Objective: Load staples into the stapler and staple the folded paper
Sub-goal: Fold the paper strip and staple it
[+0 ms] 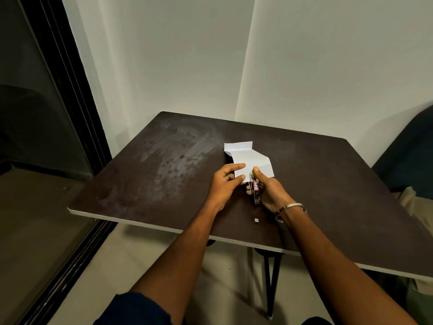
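A white folded paper lies on the dark table, its far flap standing up a little. My left hand pinches the paper's near left corner between thumb and fingers. My right hand grips a small metal stapler with a red label. The stapler's front end sits at the paper's near edge under my thumb. Faint marks, perhaps staples, show on the paper just left of the stapler's nose.
A small white scrap or strip of staples lies on the table near the front edge. A metal bangle circles my right wrist. A dark window frame runs along the left; a dark seat stands at the right.
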